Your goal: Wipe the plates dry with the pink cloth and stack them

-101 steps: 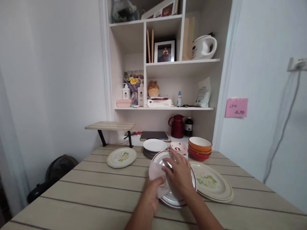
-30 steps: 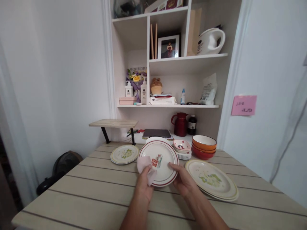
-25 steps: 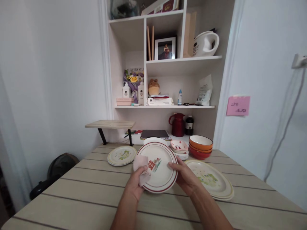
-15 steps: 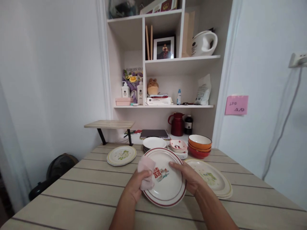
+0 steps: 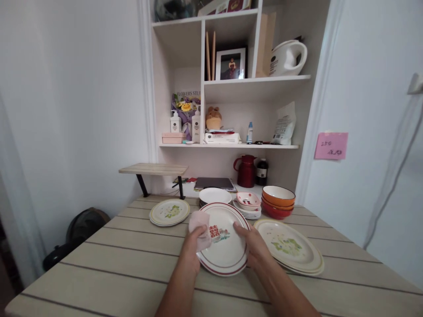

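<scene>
Both bare forearms angle up from below; left hand [image 5: 192, 246] clamped, thumb on top, and right hand [image 5: 255, 245] opposite, thumb pointing inward!

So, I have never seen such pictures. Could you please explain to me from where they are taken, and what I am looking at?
There is no machine: one person works with bare hands, seen by a camera worn on the head, looking forward and down. The left hand holds a pale pink cloth against the red-rimmed plate; the right hand grips the plate's opposite edge. On the wooden table are flower-patterned plates, white plates, small pink bowls and orange and red bowls.
</scene>
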